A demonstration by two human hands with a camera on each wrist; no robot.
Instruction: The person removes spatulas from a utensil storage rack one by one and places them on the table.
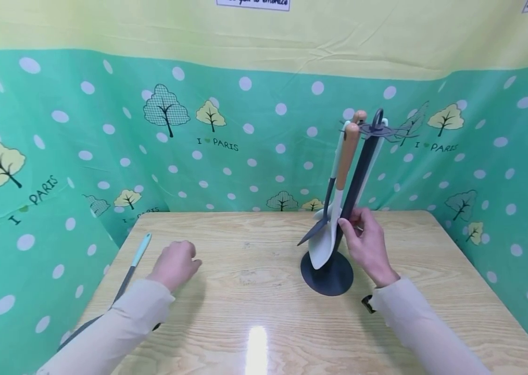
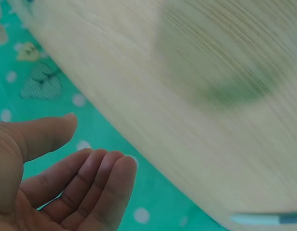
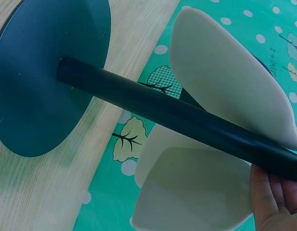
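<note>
A dark utensil stand has a round base on the table and an upright pole. My right hand holds the pole at about mid-height, fingers around it in the right wrist view. Several utensils hang from its top ring, among them a pale spatula with a wooden handle and a dark-headed tool with a mint handle. Pale, broad utensil heads flank the pole in the right wrist view. My left hand hovers over the table's left side, fingers loosely bent, holding nothing.
On the wooden table's left side lies a dark utensil with a mint handle, partly hidden behind my left sleeve. A green and yellow patterned cloth hangs around the back and sides.
</note>
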